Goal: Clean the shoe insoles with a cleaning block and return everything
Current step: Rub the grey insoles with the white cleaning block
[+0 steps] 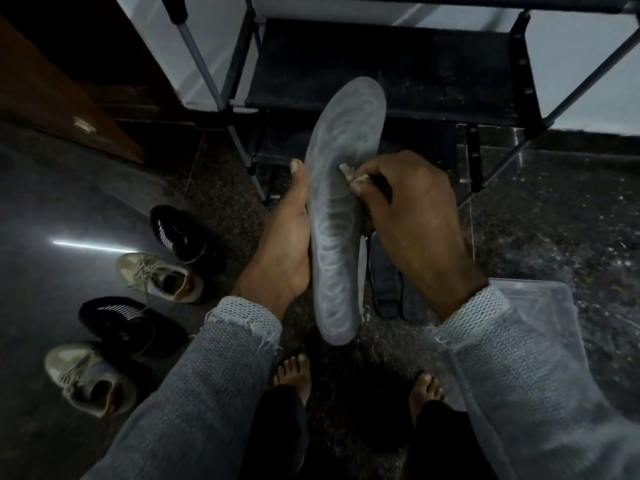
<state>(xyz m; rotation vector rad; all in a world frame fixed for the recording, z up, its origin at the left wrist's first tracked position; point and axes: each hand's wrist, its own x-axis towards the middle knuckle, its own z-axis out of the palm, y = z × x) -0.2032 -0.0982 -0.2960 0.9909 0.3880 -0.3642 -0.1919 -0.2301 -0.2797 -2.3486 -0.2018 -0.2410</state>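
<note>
Insole (pixel 341 209) long axis runs away from person, toe far; left hand (pixel 287 244) cradles edge, right hand (pixel 412 216) pinches cleaning block (pixel 348 173)

At centre frame I have the insole (pixel 341 216) upright between my left hand (pixel 282 244) and right hand (pixel 414 216). The cleaning block (pixel 349 174) sits against its right edge. Below right of it, what I take for more insoles (pixel 391 282) lie on the floor (pixel 554 220). Four shoes (pixel 162 275) line the lower left; the rack (pixel 381 64) stands top centre.
</note>
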